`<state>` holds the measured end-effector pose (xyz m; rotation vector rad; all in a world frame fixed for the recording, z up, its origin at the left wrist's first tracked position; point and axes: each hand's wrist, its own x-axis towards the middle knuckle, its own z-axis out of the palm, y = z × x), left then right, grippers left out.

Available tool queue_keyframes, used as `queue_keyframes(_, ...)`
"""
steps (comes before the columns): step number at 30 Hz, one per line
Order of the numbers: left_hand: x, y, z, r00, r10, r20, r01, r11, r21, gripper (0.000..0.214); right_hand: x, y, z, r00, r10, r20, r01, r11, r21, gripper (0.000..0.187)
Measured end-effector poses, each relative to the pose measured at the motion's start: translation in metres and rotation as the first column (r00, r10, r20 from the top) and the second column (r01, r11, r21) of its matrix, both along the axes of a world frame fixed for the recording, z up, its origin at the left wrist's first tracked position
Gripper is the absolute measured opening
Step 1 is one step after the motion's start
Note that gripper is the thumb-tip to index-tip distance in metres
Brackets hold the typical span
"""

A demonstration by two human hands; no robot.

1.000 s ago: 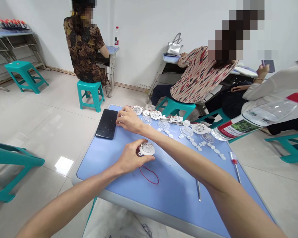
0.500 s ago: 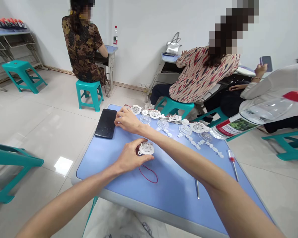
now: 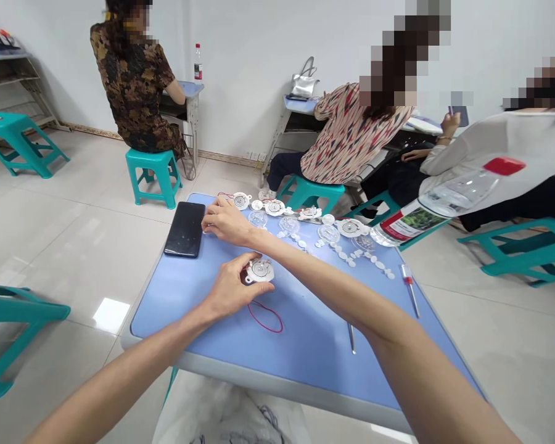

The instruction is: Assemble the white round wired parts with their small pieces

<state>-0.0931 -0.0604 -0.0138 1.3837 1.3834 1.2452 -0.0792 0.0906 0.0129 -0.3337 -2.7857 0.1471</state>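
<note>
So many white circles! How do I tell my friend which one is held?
Find the blue table. Near its middle, the left hand holds a round white plastic part. It sits above a red rubber band; the others lie in a row farther off.

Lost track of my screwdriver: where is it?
In the head view, the screwdriver lies near the right edge of the blue table, just below the small white discs.

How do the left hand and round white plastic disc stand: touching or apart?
Touching: head view shows the left hand gripping the round white plastic disc.
</note>
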Motion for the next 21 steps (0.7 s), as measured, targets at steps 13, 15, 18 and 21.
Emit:
queue_keyframes(13,-0.001,-0.003,0.007,0.999,0.015,0.030,-0.014,0.999,-0.038,0.053,0.029,-0.014,0.011,0.949,-0.065,-0.308,-0.069,0.911,-0.406,0.014)
queue_keyframes(15,-0.002,-0.003,0.007,1.000,0.009,0.026,-0.008,0.999,-0.041,0.049,0.042,-0.021,0.013,0.936,-0.128,-0.327,-0.047,0.877,-0.478,0.013)
queue_keyframes(18,-0.002,-0.003,0.007,0.999,-0.001,0.041,0.003,0.999,-0.053,0.051,0.069,-0.032,0.015,0.909,-0.251,-0.332,0.003,0.802,-0.598,0.011)
queue_keyframes(21,-0.001,-0.001,0.006,0.998,-0.001,0.059,0.005,0.998,-0.062,0.056,0.098,-0.046,0.014,0.887,-0.323,-0.329,0.026,0.747,-0.664,0.012)
